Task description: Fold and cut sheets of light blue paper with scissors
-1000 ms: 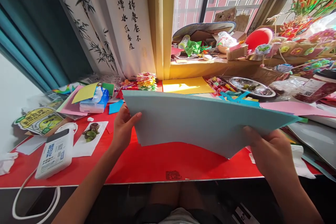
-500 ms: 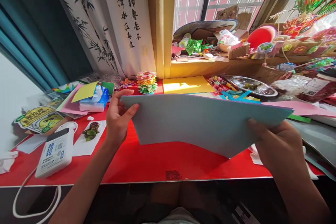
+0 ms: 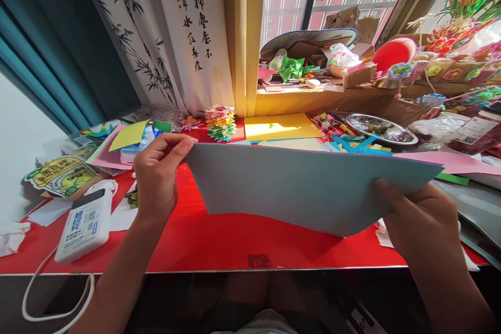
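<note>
Grey-blue paper (image 3: 289, 182) is pinched by the left hand (image 3: 158, 175) near ten o'clock and gripped by the right hand (image 3: 425, 222) near three. Wide spacing probably keeps it spread.

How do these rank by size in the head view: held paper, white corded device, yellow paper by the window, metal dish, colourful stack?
1. Held paper
2. White corded device
3. Yellow paper and metal dish: too alike to rank
4. Colourful stack
Nearness to the camera enlarges the first two.
</note>
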A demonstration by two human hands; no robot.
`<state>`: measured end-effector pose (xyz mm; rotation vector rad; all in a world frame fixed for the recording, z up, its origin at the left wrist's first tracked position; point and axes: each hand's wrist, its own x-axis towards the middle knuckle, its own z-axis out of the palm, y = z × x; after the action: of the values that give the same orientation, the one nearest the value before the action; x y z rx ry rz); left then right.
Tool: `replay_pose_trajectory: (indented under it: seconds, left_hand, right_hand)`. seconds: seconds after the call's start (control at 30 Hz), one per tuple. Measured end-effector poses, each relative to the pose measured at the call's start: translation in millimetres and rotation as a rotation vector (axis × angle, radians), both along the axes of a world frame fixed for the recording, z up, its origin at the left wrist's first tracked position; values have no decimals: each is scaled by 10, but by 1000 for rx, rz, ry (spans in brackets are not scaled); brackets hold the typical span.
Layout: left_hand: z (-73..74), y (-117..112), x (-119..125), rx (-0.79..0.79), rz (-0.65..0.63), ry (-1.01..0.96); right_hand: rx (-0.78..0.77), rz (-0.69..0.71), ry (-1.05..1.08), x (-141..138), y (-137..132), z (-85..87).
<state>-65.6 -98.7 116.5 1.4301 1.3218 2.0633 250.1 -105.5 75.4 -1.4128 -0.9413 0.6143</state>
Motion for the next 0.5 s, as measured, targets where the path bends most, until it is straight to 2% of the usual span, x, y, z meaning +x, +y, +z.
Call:
replay_pose_trajectory:
  seconds: [0.17,0.27,0.33,0.4,0.5]
  left_hand:
    - [66,18,-91,78,52,-43]
    - [25,-60,-206,124,176,1]
    - [-63,-186,-294,118,306,46]
    - [-190,-348,-397,33,407,110]
    - [-377,-569,-592,-118,404,253]
  right_hand:
    - [-10,-9,51,-19,-5,26]
    - [9,-8,96,-15,-3,14]
    - [10,-9,101,-9,-2,0]
    - [3,-14,85,-5,0,-16]
    - [6,-21,66,-1,5,-38]
